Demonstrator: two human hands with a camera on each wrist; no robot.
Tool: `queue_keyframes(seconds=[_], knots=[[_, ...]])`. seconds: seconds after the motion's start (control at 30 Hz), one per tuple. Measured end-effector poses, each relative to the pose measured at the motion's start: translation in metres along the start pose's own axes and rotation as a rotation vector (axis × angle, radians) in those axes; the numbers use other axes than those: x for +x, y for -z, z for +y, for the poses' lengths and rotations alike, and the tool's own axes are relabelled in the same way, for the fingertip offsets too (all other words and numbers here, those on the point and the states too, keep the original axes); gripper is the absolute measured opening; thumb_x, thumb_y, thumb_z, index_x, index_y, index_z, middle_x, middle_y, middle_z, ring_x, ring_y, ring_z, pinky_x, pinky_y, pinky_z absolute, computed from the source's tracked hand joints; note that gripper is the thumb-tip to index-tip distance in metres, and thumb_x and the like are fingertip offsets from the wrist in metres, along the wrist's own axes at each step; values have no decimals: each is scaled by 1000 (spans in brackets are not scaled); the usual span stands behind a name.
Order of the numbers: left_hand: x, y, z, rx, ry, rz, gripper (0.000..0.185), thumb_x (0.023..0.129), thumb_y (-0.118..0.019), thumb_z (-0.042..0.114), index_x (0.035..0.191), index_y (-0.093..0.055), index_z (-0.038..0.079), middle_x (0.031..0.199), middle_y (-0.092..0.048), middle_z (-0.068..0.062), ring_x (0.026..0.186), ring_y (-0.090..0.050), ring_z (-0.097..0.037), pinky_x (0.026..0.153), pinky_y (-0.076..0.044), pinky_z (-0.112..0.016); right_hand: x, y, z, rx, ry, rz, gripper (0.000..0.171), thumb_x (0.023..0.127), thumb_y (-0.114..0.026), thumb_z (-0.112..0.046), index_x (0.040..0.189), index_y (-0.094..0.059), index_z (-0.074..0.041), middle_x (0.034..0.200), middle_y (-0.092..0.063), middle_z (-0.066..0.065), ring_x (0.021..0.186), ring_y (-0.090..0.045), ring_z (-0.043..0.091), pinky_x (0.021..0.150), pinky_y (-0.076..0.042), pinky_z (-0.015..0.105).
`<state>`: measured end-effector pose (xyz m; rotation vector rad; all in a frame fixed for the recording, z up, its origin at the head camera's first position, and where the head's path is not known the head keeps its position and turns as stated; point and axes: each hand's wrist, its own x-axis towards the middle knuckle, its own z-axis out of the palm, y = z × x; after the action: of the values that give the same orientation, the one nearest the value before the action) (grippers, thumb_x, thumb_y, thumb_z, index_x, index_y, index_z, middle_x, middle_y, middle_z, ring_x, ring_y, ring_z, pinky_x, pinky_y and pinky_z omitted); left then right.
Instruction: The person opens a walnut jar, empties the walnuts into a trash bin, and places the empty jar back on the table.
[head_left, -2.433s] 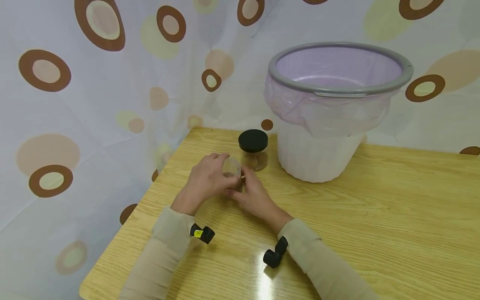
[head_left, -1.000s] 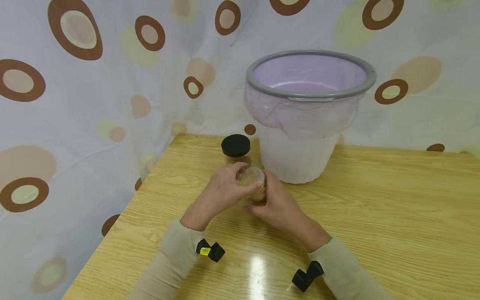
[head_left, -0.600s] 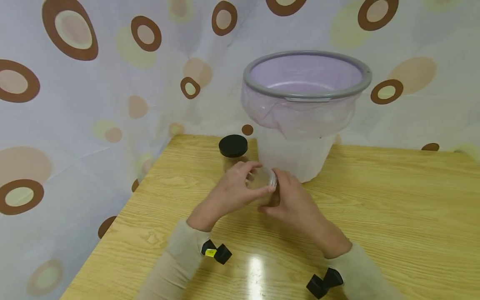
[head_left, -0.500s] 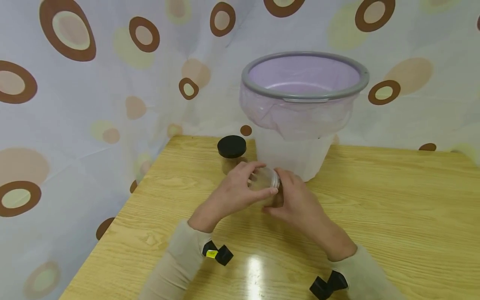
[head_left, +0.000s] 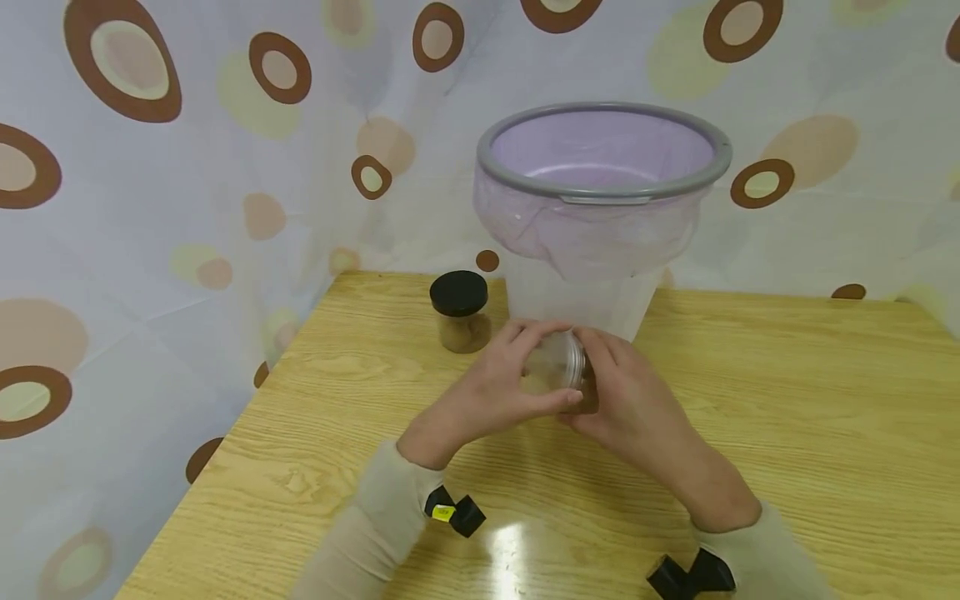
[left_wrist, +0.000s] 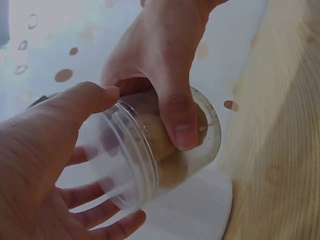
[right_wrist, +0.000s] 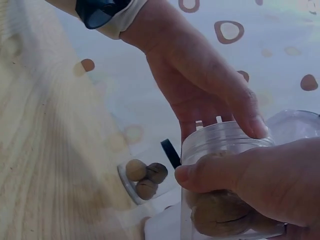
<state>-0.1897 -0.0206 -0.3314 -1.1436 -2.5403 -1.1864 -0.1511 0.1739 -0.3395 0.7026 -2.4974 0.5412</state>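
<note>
Both hands hold a clear plastic jar (head_left: 555,364), tilted on its side over the table in front of the bin. Round brown walnut-like things (right_wrist: 222,215) lie inside it. My right hand (head_left: 637,400) grips the body near the base, its thumb (left_wrist: 181,122) pressed along the wall. My left hand (head_left: 495,387) is curled round the threaded neck (left_wrist: 137,150), thumb on one side and fingers on the other. A second jar (head_left: 463,332), upright with a black lid (head_left: 459,292), stands behind and left of the hands; it holds similar brown things (right_wrist: 146,177).
A large white bin (head_left: 577,292) with a grey rim (head_left: 600,198) and a pinkish liner bag (head_left: 592,237) stands just beyond the hands. The wooden table (head_left: 300,433) ends at a left edge. A patterned cloth (head_left: 315,167) hangs behind and at the left.
Both hands and the held jar have moved right, from left of the black-lidded jar to in front of the bin. The held jar's threaded neck shows more now. The head view has turned slightly right.
</note>
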Motion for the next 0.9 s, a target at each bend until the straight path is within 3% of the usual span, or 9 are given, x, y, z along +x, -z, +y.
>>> queue_keyframes(seconds=[0.27, 0.43, 0.63, 0.77, 0.9], knots=[[2, -10, -2, 131, -163, 135, 66, 80, -83, 37, 135, -55, 13, 122, -56, -8, 115, -52, -17, 101, -46, -30, -4, 2, 0, -25, 32, 28, 92, 59, -94, -19, 132, -47, 10, 123, -58, 25, 107, -59, 38, 92, -51, 50], [2, -12, -3, 146, -214, 178, 69, 77, -84, 39, 134, -56, 12, 122, -57, -7, 116, -53, -16, 103, -44, -27, -4, 2, -1, -99, 79, 83, 92, 56, -91, -12, 132, -46, 12, 125, -56, 30, 115, -55, 44, 101, -45, 57], [2, -11, -2, 144, -214, 183, 72, 75, -86, 41, 132, -55, 12, 121, -56, -6, 112, -53, -18, 97, -45, -25, -3, 4, -3, -129, 89, 96, 94, 53, -90, -7, 132, -45, 14, 128, -54, 34, 118, -53, 48, 104, -42, 59], [5, -11, -2, 138, -211, 154, 74, 74, -87, 41, 133, -54, 11, 123, -55, -8, 114, -53, -19, 100, -45, -26, -3, 6, -2, -108, 86, 81, 91, 54, -91, -6, 130, -46, 13, 122, -57, 31, 113, -56, 45, 100, -45, 55], [6, -12, -4, 211, -247, 135, 77, 76, -84, 43, 136, -51, 9, 124, -53, -11, 117, -51, -20, 104, -43, -26, -2, 8, -1, -78, 70, 72, 86, 54, -90, -5, 127, -48, 12, 117, -60, 29, 108, -58, 43, 96, -47, 54]])
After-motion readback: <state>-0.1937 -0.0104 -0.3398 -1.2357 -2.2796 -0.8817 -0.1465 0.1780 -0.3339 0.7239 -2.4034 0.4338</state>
